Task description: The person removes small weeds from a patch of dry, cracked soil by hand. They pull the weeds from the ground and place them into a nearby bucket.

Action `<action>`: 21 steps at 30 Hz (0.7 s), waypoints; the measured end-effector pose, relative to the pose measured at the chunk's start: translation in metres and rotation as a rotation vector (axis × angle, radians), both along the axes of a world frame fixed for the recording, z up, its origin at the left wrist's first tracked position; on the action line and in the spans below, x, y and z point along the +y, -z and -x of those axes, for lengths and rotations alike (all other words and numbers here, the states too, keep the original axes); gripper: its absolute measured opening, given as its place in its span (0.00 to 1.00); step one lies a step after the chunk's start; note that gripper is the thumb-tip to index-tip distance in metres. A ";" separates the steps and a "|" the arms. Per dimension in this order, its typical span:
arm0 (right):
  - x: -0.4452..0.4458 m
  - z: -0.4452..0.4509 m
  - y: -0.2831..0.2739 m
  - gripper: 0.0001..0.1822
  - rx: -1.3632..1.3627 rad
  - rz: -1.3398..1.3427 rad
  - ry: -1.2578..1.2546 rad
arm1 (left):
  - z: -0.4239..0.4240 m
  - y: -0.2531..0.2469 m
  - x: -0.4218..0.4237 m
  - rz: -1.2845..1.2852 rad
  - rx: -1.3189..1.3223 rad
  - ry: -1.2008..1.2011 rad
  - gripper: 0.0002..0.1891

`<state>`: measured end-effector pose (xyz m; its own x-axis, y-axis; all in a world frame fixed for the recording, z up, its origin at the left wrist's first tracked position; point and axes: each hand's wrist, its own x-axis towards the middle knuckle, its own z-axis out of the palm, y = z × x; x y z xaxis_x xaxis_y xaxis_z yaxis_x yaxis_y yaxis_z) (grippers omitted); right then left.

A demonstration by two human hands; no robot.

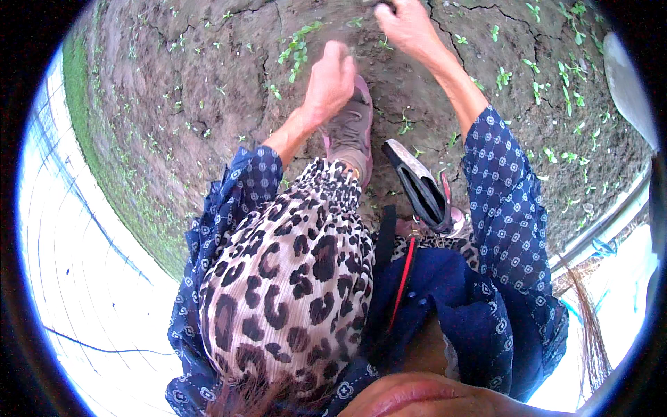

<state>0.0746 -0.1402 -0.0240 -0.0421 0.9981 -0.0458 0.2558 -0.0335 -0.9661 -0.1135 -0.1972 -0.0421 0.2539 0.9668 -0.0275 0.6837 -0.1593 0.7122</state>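
My left hand point(332, 81), blurred, hovers over the toe of a brown lace-up shoe point(350, 122) with a pink sole edge. Its fingers are curled, and whether anything is between them cannot be seen. Further out, my right hand point(409, 28) is bent at the top edge of the view. Something small and dark point(383, 4) shows by its fingers, cut off by the frame and too blurred to name. Below both hands lies cracked brown soil point(234, 94) with small green seedlings. A leafier green plant point(297, 51) grows just left of my left hand.
A grey and black item with a slot point(424, 187), perhaps a pouch, sits between my legs near a red-edged strap point(404, 281). More seedlings point(568, 96) grow at right, beside a pale border point(599, 219). Green growth point(78, 94) edges the left, by pale netting or sheeting point(78, 250).
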 end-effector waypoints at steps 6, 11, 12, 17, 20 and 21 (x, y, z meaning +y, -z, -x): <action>0.032 0.044 0.026 0.05 -0.584 -0.485 -0.475 | 0.034 -0.002 -0.012 0.054 -0.294 -0.351 0.07; 0.043 0.054 0.041 0.05 -0.705 -0.589 -0.574 | 0.066 -0.009 -0.001 0.278 -0.405 -0.659 0.09; 0.044 0.054 0.042 0.05 -0.727 -0.577 -0.587 | 0.070 -0.008 0.001 0.289 -0.394 -0.677 0.10; 0.045 0.049 0.046 0.07 -0.714 -0.464 -0.555 | 0.080 0.009 0.005 0.240 -0.279 -0.712 0.10; 0.044 0.049 0.045 0.07 -0.638 -0.373 -0.449 | 0.079 0.016 0.012 0.206 -0.253 -0.665 0.10; 0.045 0.051 0.045 0.08 -0.594 -0.335 -0.436 | 0.078 0.018 0.014 0.154 -0.224 -0.616 0.10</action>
